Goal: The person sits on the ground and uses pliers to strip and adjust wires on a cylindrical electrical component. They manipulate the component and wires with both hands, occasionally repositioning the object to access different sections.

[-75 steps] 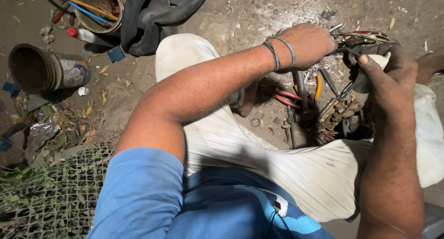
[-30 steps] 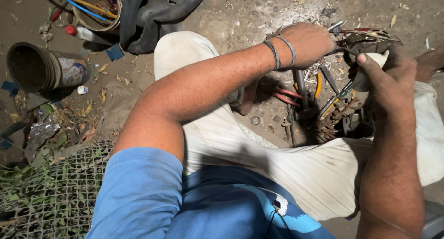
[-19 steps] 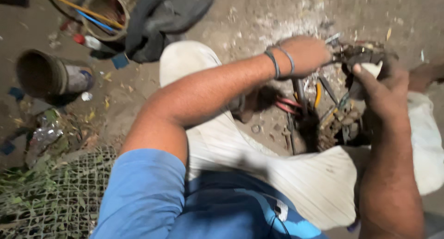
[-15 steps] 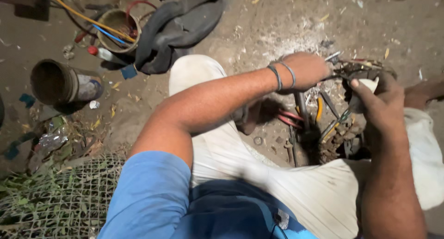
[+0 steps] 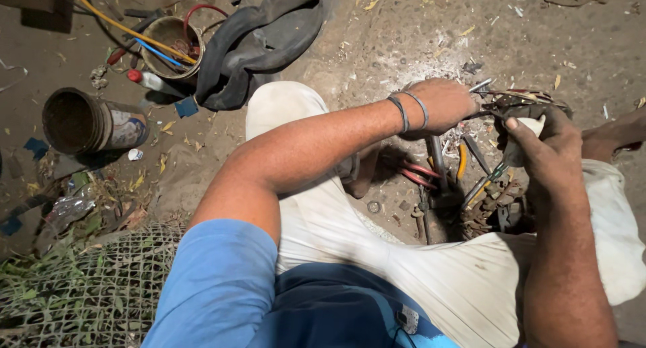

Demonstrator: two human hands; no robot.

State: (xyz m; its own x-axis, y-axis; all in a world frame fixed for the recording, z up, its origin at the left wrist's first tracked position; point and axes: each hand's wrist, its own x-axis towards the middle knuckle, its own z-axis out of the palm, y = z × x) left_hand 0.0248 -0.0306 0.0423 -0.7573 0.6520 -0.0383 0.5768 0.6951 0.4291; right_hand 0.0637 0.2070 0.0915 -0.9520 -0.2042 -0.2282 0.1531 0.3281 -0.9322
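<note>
Both hands meet over the tool pile (image 5: 464, 186): left hand (image 5: 441, 106) and right hand (image 5: 548, 149) clamped on a dark wiry part (image 5: 521, 106), its length running left-right between them.

- Left arm runs from the blue sleeve at seven o'clock up toward two o'clock — bare forearm, elbow bent; two dark bands circle the wrist
- Left hand (image 5: 441, 104) lies knuckles up, fingers curled under and closed; what they grip cannot be told
- Right arm rises from five o'clock, near vertical
- Right hand (image 5: 546, 149) sits at three o'clock, just beside the left — thumb raised, fingers wrapped shut
</note>
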